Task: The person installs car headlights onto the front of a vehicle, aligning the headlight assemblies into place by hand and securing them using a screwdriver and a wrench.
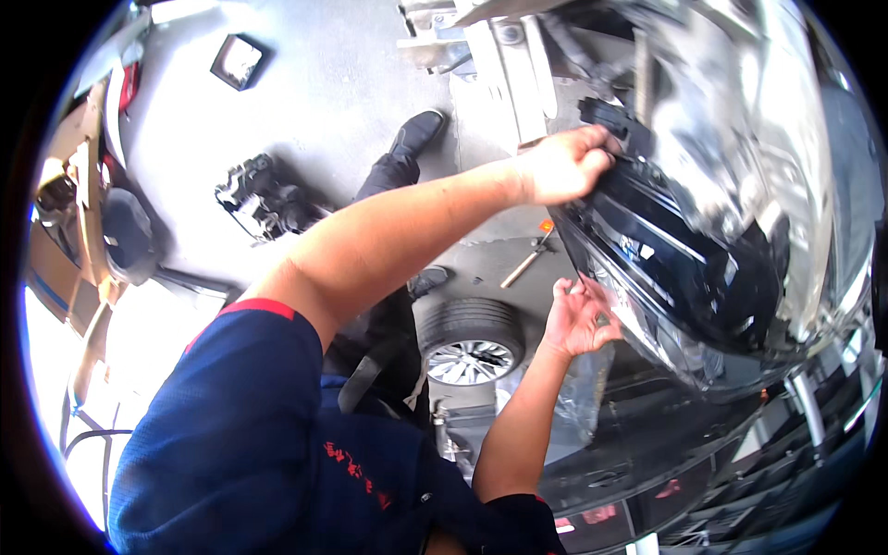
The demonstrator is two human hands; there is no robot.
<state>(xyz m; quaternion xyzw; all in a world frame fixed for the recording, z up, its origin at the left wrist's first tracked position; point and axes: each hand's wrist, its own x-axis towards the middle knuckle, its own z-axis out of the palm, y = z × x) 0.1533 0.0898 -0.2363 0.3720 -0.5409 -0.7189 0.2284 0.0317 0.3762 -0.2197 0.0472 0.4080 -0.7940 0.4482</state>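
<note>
A car headlight (668,254) with a black inside and a clear lens sits at the front corner of a silver car body (721,111). My left hand (572,165) reaches across from the left and is closed over the headlight's upper edge, beside a black bracket (606,117). Lower down, my right hand (583,319) is at the headlight's near edge, palm turned up and fingers spread. Its fingertips seem to touch the clear rim, but the contact is partly hidden.
On the floor lie a wheel with tire (470,344), a wooden-handled tool (524,264), a dark mechanical part (264,199) and a black square part (238,62). Cardboard (88,194) and a grey rounded piece (128,236) stand at the left. Metal car structure (504,74) juts out above my left hand.
</note>
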